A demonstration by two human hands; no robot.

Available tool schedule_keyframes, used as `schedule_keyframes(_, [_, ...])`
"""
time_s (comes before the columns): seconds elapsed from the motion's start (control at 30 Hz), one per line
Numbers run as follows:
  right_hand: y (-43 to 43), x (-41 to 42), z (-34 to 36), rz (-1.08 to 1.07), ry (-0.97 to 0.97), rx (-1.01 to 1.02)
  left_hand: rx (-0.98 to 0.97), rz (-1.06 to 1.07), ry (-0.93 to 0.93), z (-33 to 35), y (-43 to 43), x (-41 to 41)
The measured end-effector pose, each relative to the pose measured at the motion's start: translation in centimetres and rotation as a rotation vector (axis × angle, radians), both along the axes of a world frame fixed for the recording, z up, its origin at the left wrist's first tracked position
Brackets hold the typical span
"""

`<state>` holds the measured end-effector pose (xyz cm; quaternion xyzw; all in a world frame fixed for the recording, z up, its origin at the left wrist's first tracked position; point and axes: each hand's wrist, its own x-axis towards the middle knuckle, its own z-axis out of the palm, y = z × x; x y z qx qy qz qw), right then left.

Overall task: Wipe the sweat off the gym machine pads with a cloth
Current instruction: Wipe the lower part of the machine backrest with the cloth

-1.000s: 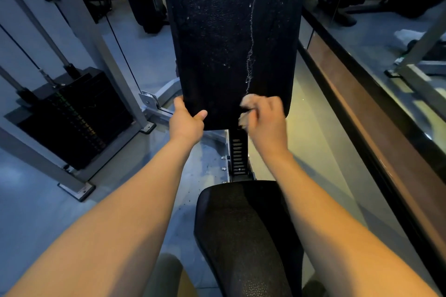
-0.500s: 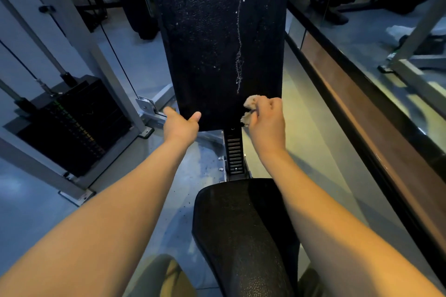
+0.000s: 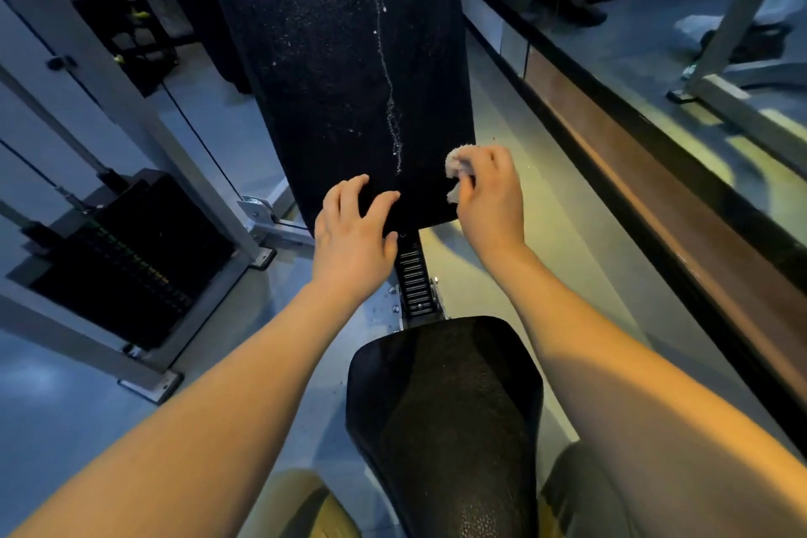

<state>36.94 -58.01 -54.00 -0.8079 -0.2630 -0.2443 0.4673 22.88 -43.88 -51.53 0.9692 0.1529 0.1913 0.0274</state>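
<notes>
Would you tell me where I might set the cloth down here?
Bare: the black textured seat pad, and floor between the tall black back pad and brown wooden ledge. Crowded: the back pad's lower end, with the left hand and the right hand gripping the pale cloth.

A black weight stack (image 3: 126,258) sits far left behind a grey frame post (image 3: 131,100) and a cable (image 3: 192,131), while a wooden ledge (image 3: 655,210) runs along the right below a mirror (image 3: 633,35).

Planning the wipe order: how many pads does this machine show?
2: the upright back pad, streaked with droplets, and the seat pad below it, nearest the camera. More may hide in the dark background.
</notes>
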Motion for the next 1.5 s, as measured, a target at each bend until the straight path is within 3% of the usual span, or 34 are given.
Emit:
schedule_keyframes(0.17, [-0.6, -2.4, -3.9, 0.147, -0.037, -0.229, 0.122, 0.023, 0.144, -1.6, 1.1, -0.6])
schedule_keyframes(0.33, [-0.8, 0.0, -1.4, 0.128, -0.06, -0.137, 0.189, 0.024, 0.231, -1.5, 1.6, -0.6])
schedule_keyframes(0.53, [0.1, -2.7, -4.1, 0.057, 0.004, -0.092, 0.172, 0.037, 0.24, -1.2, 1.5, -0.5])
schedule_keyframes(0.7, [-0.1, 2.6, 2.9, -0.001, -0.047, 0.108, 0.145, 0.041, 0.269, -0.9, 1.5, -0.4])
schedule_keyframes(0.8, [0.5, 2.7, 3.7, -0.032, -0.098, 0.07, 0.133, 0.046, 0.271, -0.8, 1.4, -0.2])
schedule_keyframes(0.97, [-1.3, -0.3, -1.9, 0.043, -0.049, -0.084, 0.119, 0.048, 0.284, -0.6, 1.1, -0.3])
schedule_keyframes(1.13, [0.6, 2.5, 5.1, 0.001, -0.15, 0.039, 0.105, 0.047, 0.303, -0.3, 1.1, -0.3])
schedule_keyframes(1.2, [1.5, 2.2, 4.9, -0.055, -0.143, 0.052, 0.103, 0.045, 0.307, -0.3, 1.1, -0.3])
schedule_keyframes(1.37, [0.6, -0.7, -0.9, 0.125, -0.218, -0.265, 0.116, 0.041, 0.3, -0.5, 1.5, -0.3])
schedule_keyframes(1.5, [1.3, 2.0, 3.3, 0.108, -0.261, -0.14, 0.12, 0.031, 0.302, -0.7, 1.7, -0.4])
